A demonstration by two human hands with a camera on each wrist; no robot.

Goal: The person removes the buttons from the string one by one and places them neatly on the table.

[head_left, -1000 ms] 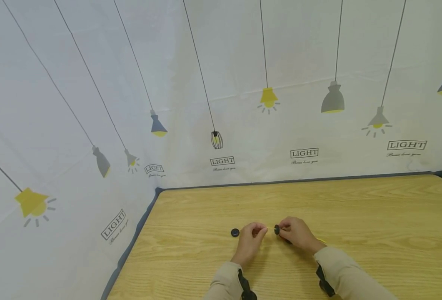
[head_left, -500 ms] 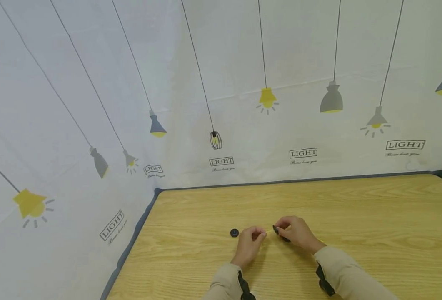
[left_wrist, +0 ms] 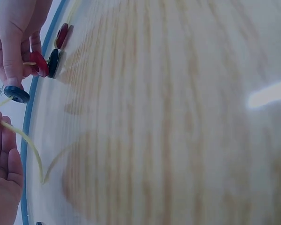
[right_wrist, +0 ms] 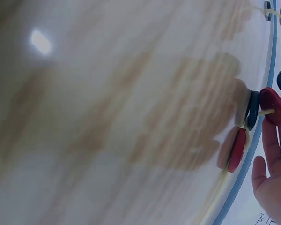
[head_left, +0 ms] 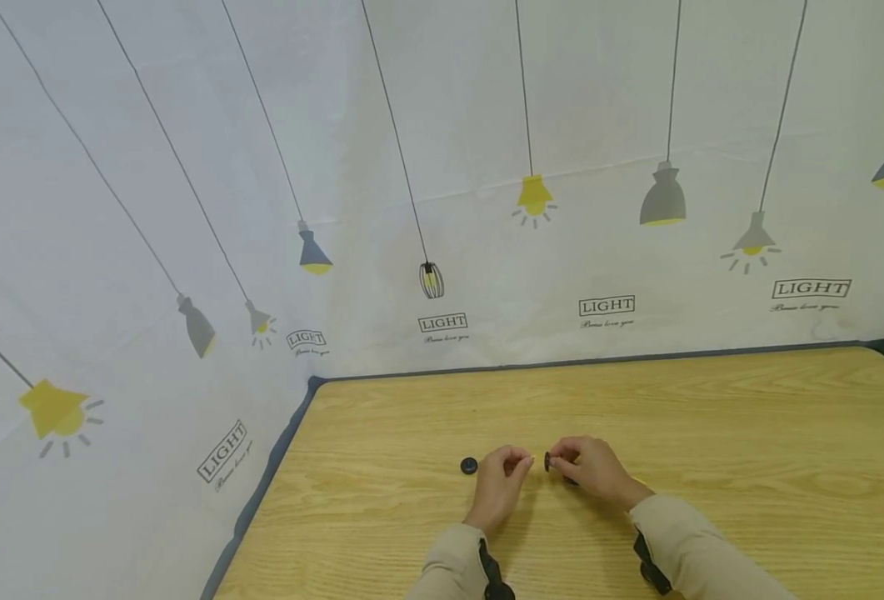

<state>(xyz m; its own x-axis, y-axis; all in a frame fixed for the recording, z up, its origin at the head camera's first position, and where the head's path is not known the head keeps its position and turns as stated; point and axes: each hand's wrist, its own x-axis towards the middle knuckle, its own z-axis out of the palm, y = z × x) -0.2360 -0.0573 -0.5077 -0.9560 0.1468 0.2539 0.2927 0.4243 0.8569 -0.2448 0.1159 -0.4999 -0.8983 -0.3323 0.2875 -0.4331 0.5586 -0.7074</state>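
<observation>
Pinching a flat round dark button at its edge, your right hand holds it just above the wooden table, fingers curled round it. Your left hand nips a thin pale yellow cord between thumb and fingertip. Already strung on that cord, glossy red buttons and a dark one lie under your right hand. Another dark button lies loose just left of your left hand.
</observation>
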